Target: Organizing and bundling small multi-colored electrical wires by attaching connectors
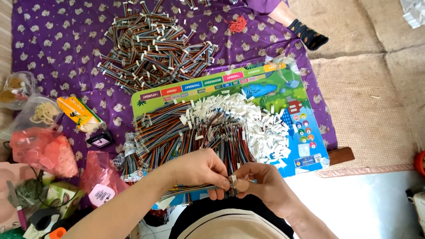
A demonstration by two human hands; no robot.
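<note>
step: looks like I'm fitting a small white plastic connector (233, 179) onto a bundle of thin multicoloured ribbon wires (190, 189) | left hand (199, 170) grip pinches the bundle, right hand (261, 183) grip pinches the connector, low centre above my lap | next, I reckon: line the wire ends up square | wires look thin, floppy, striped; more heaped on the colourful printed board (283, 88)

Purple patterned cloth (62, 48) over woven mat (376, 88); pale floor (363, 208).

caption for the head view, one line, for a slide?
Left hand and right hand pinch a rainbow ribbon cable at its white connector over a colourful board.
</note>
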